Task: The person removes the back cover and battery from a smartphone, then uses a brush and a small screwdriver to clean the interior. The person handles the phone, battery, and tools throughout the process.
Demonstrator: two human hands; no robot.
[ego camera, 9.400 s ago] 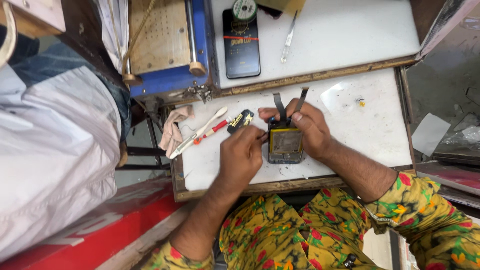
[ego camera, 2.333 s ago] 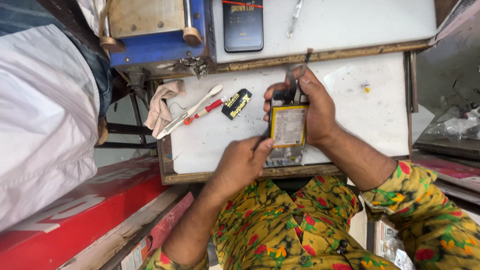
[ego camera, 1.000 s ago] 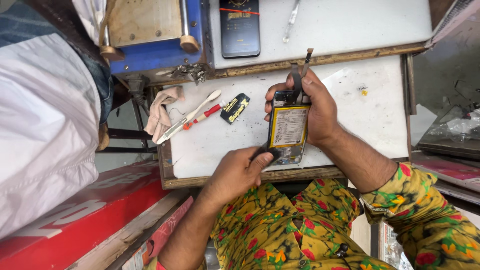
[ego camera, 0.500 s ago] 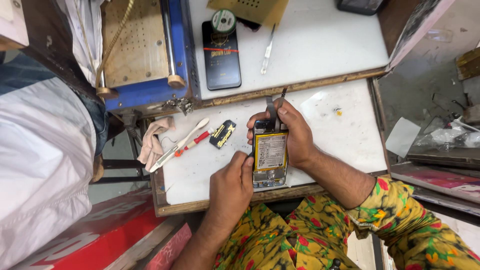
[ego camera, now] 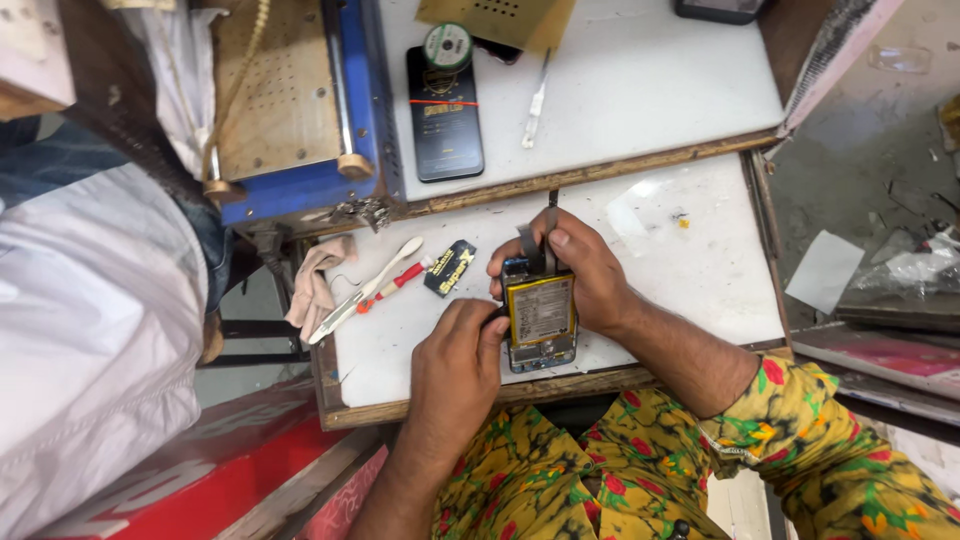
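An opened phone with a yellow battery showing lies at the near edge of a white work board. My right hand wraps its far end and right side while also pinching a pair of dark tweezers that point away from me. My left hand rests on the board at the phone's left edge, fingertips touching its side.
Left of the phone lie a small black-and-yellow packet, a red-handled tool, a white tool and a cloth. A dark phone, a solder spool and a blade sit on the farther shelf. A person in white stands at left.
The phone has come down from a raised position to the board's near edge. My left hand moved from under it to its left side. My right hand kept hold throughout.
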